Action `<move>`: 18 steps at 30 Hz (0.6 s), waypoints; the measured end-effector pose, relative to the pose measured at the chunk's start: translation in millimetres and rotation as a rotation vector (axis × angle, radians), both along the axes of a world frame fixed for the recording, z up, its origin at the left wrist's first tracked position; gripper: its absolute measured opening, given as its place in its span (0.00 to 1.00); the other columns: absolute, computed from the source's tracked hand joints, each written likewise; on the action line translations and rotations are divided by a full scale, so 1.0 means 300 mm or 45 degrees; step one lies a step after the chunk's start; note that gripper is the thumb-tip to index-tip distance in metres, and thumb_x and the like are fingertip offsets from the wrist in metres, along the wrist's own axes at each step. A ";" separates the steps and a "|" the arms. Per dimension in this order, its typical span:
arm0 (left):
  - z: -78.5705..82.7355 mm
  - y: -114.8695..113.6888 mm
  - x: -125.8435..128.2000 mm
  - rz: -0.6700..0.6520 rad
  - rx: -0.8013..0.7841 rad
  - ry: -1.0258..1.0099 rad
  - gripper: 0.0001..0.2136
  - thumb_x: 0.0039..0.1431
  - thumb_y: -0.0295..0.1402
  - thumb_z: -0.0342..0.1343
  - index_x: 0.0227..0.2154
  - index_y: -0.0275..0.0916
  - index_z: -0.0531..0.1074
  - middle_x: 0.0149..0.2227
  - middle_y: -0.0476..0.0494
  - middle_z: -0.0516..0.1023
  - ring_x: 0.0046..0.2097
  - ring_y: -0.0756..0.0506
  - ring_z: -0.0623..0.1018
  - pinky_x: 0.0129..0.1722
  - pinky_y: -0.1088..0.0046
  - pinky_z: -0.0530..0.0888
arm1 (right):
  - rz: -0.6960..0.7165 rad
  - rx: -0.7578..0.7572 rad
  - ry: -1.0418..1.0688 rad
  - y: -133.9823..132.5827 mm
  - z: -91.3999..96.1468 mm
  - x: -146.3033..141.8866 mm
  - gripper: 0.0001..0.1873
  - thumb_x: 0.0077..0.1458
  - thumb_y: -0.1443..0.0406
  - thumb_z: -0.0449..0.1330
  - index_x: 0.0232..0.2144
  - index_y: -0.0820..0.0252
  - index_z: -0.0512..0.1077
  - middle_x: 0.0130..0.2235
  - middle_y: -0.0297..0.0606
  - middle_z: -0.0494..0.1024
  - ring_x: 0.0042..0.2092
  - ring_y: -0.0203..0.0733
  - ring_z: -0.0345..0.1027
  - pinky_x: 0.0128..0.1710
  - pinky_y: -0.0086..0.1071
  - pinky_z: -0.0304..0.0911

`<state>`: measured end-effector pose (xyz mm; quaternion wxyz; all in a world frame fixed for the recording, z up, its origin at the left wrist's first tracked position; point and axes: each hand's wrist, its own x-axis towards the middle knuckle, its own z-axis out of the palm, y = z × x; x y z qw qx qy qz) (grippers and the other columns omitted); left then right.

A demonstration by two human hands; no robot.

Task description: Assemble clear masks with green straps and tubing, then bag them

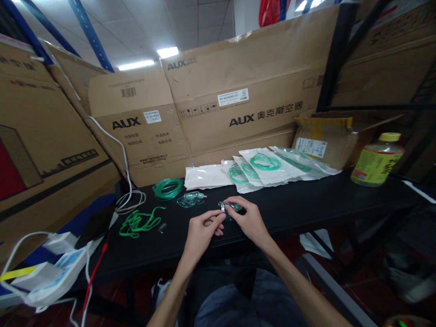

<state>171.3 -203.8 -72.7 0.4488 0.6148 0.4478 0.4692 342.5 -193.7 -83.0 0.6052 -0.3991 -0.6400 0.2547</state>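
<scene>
Over the front part of the black table, both my hands meet at a small transparent green oxygen mask (235,206). My right hand (248,220) grips it from the right, fingers over its top. A shiny metal nose strip (222,207) shows at its left end. There my left hand (203,229) pinches with thumb and forefinger, and the exact contact is partly hidden. Another clear green mask (190,199) lies just beyond my left hand. Left of that are a coil of green tubing (168,188), a tangled green elastic cord (139,223) and a tiny clear piece (162,228).
Flat white packets (207,176) and packs with green tubing (264,161) line the back of the table (306,200). A yellow-capped bottle (376,163) and an opened carton (320,141) stand right. Power strip (57,274) and cables lie left. Large cardboard boxes (238,95) wall the back.
</scene>
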 end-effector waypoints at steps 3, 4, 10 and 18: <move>0.000 -0.002 0.003 -0.021 0.020 0.022 0.18 0.55 0.47 0.66 0.37 0.34 0.82 0.23 0.47 0.79 0.23 0.50 0.78 0.25 0.77 0.75 | 0.021 0.013 -0.009 0.001 0.000 0.002 0.06 0.58 0.64 0.62 0.36 0.57 0.80 0.40 0.40 0.84 0.44 0.46 0.77 0.48 0.37 0.68; -0.001 -0.002 0.002 -0.025 0.027 0.026 0.18 0.56 0.47 0.66 0.37 0.34 0.82 0.24 0.47 0.79 0.23 0.50 0.77 0.25 0.77 0.75 | 0.033 0.015 -0.015 0.001 0.000 0.004 0.06 0.58 0.64 0.62 0.36 0.57 0.80 0.40 0.40 0.84 0.43 0.46 0.77 0.47 0.36 0.68; -0.010 0.004 -0.009 -0.045 0.043 0.038 0.18 0.59 0.47 0.64 0.38 0.35 0.80 0.24 0.48 0.78 0.23 0.51 0.77 0.24 0.78 0.74 | 0.098 0.018 -0.052 0.004 -0.002 0.014 0.06 0.60 0.65 0.62 0.36 0.56 0.81 0.40 0.39 0.84 0.43 0.45 0.77 0.46 0.35 0.68; 0.004 -0.009 -0.008 -0.059 0.074 0.076 0.17 0.61 0.46 0.62 0.39 0.35 0.80 0.25 0.48 0.77 0.24 0.51 0.76 0.26 0.77 0.72 | 0.138 -0.006 -0.089 0.002 0.002 0.012 0.08 0.61 0.64 0.61 0.36 0.57 0.82 0.41 0.40 0.84 0.44 0.45 0.78 0.47 0.35 0.68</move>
